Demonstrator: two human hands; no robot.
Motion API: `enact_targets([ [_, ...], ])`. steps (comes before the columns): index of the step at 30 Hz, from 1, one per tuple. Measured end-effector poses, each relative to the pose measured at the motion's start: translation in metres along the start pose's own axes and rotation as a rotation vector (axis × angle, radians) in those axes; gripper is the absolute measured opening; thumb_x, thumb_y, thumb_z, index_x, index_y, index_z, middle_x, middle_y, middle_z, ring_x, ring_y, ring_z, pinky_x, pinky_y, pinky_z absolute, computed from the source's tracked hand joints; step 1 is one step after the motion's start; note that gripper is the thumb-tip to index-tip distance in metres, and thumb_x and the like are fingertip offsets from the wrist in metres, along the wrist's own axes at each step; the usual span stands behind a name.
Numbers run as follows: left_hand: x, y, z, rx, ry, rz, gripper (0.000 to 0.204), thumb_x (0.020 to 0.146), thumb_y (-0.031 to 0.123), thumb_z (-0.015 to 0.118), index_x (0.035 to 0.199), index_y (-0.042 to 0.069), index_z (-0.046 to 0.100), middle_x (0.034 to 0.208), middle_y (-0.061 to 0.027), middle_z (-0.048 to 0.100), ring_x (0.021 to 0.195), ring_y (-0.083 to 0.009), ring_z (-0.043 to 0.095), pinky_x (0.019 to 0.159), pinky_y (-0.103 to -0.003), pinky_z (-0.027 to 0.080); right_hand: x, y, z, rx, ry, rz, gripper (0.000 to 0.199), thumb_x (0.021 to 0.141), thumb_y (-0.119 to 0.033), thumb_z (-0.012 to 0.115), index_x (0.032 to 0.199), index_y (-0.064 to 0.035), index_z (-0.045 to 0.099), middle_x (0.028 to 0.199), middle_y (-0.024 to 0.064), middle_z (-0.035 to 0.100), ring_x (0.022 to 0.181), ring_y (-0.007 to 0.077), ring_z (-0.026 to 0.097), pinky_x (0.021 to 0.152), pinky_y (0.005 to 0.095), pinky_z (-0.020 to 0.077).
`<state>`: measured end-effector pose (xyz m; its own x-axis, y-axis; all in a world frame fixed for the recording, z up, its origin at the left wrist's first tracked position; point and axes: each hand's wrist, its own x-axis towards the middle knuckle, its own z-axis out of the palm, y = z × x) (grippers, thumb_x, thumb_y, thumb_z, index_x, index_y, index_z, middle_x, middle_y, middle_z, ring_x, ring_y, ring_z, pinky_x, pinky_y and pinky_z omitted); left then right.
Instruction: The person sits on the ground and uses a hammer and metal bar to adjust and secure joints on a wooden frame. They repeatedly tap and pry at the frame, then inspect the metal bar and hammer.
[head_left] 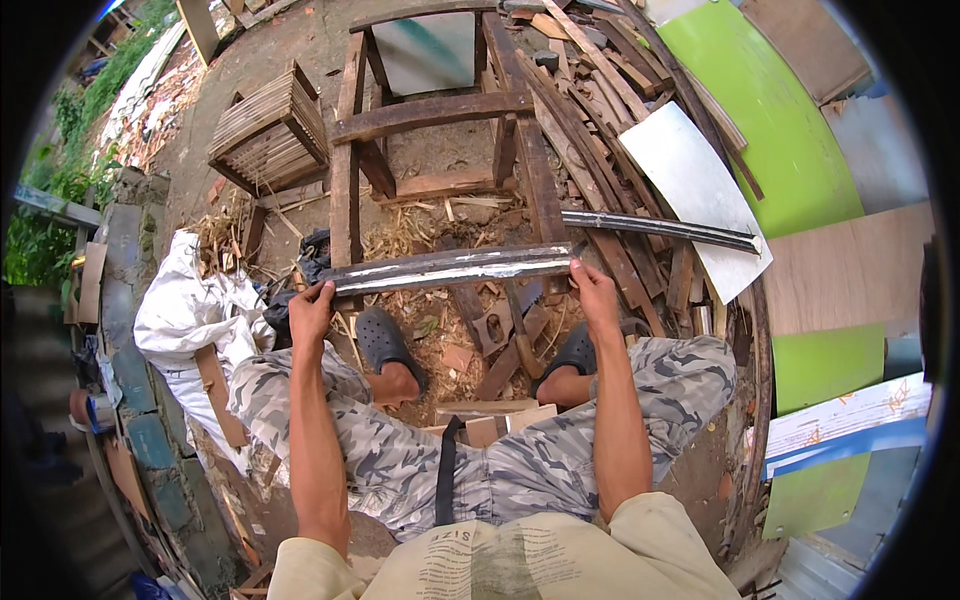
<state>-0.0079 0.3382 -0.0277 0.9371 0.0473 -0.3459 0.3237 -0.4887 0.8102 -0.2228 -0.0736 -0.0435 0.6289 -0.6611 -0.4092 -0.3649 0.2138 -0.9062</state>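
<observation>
A dark wooden slat point(450, 268) with flaking white paint runs crosswise in front of me, at the near end of a wooden frame point(435, 118). My left hand point(312, 312) is closed on its left end, the thumb on top. At the right end my right hand point(596, 292) pinches the slat between thumb and fingers. Whether the slat rests on the frame's long rails or is held just above them, I cannot tell. Beneath it, between my feet, lies a wooden piece with a hole point(492, 328), beside a slim brown handle point(522, 345).
A slatted wooden crate point(268, 132) stands at the far left. White sacking point(205, 305) is heaped beside my left knee. Scrap planks point(600, 120) pile up on the right, with a dark metal-like bar point(665, 230) across a white sheet point(695, 165). Green panels point(765, 110) lie farther right.
</observation>
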Motion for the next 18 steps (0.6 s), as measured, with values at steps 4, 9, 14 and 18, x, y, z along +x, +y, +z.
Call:
enact_targets([
  [4,0.001,0.000,-0.007,0.004,-0.044,-0.022,0.046,0.096,0.030,0.071,0.123,-0.006,0.069,0.087,-0.0053,0.069,0.068,-0.0102,0.058,0.060,-0.026,0.048,0.001,0.002,0.003,-0.021,-0.009,-0.011,0.044,0.100,-0.031,0.065,0.127,0.0036,0.068,0.116,0.0087,0.072,0.103,0.0138,0.064,0.091,0.0268,0.0475],
  [9,-0.001,0.007,-0.007,-0.181,-0.082,-0.141,0.042,0.099,0.031,0.067,0.120,-0.004,0.070,0.097,-0.0048,0.067,0.080,-0.0144,0.060,0.070,-0.035,0.055,0.000,-0.001,0.002,-0.036,0.001,0.026,0.045,0.100,-0.033,0.065,0.129,0.0014,0.067,0.113,0.0065,0.073,0.099,0.0116,0.063,0.086,0.0255,0.0475],
  [14,0.003,0.010,-0.015,-0.226,-0.147,-0.245,0.045,0.101,0.036,0.062,0.123,-0.003,0.064,0.118,-0.0119,0.067,0.108,-0.0239,0.064,0.092,-0.045,0.053,0.005,0.004,-0.003,-0.054,-0.051,0.061,0.053,0.099,-0.042,0.066,0.133,-0.0010,0.065,0.123,0.0091,0.068,0.115,0.0187,0.062,0.090,0.0347,0.0500],
  [18,0.001,0.010,-0.018,-0.283,-0.184,-0.273,0.046,0.101,0.037,0.061,0.125,-0.002,0.063,0.124,-0.0138,0.066,0.115,-0.0266,0.062,0.095,-0.046,0.051,0.000,-0.002,-0.002,-0.015,-0.066,0.063,0.054,0.099,-0.041,0.066,0.134,-0.0011,0.064,0.127,0.0103,0.067,0.120,0.0214,0.061,0.091,0.0357,0.0500],
])
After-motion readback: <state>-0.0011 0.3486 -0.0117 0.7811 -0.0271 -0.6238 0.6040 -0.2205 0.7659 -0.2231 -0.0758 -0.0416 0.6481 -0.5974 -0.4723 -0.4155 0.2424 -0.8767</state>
